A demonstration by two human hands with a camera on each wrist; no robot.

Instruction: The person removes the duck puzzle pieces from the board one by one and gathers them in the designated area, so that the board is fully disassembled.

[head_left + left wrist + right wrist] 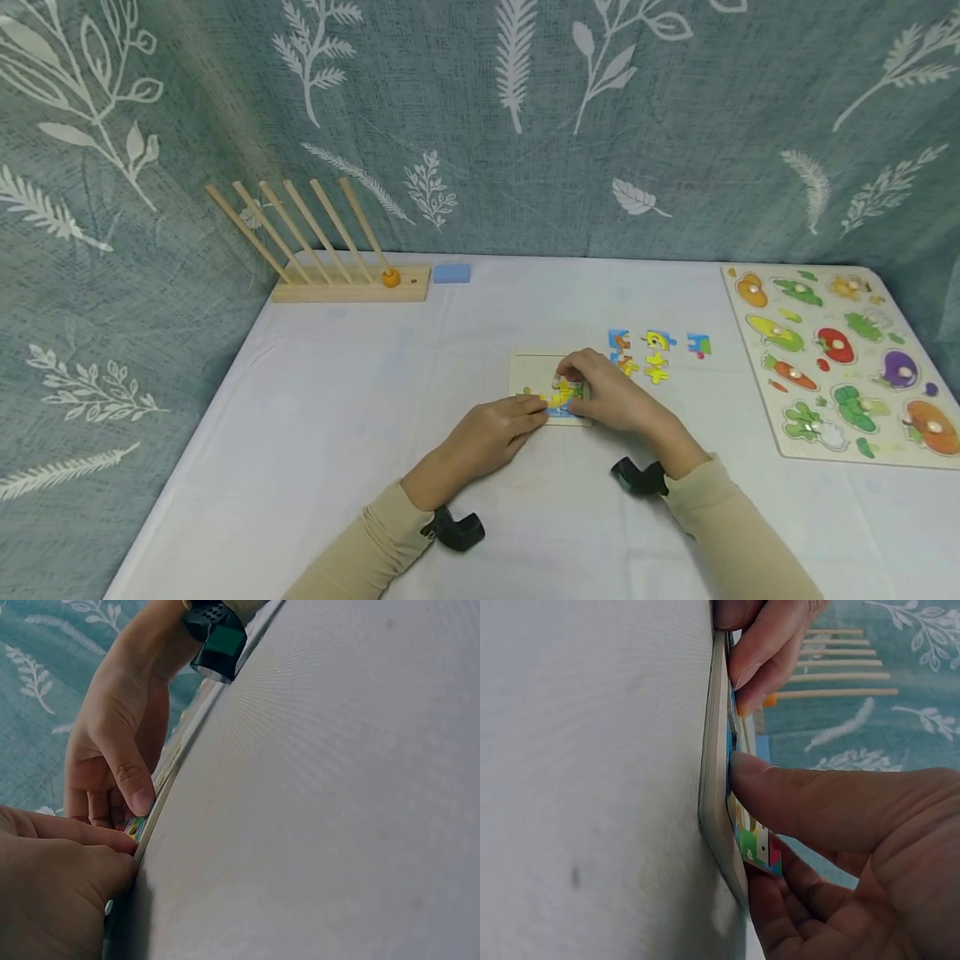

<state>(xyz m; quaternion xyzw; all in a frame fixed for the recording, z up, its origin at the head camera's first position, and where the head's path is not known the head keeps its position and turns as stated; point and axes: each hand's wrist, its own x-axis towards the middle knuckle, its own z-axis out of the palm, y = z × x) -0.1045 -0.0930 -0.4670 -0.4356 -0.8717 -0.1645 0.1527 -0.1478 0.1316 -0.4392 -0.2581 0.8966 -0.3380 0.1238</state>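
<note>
A small wooden puzzle board [528,367] lies on the table, its front part filled with yellow, blue and green jigsaw pieces [558,404]. My left hand [495,429] grips the board's left side, fingertips over the pieces and thumb low at the edge. From the right, my right hand [611,396] reaches over the board. In the right wrist view its fingers hold a tilted jigsaw piece [759,846] with green, white and pink on it, while the thumb touches the pieces. How that piece sits in the board is partly hidden by the fingers.
Several loose jigsaw pieces [656,340] lie right of the board. A large vegetable peg puzzle [806,396] is at the far right. At the back left stand a wooden peg rack [348,292] with an orange bead [391,277] and a blue block [452,273].
</note>
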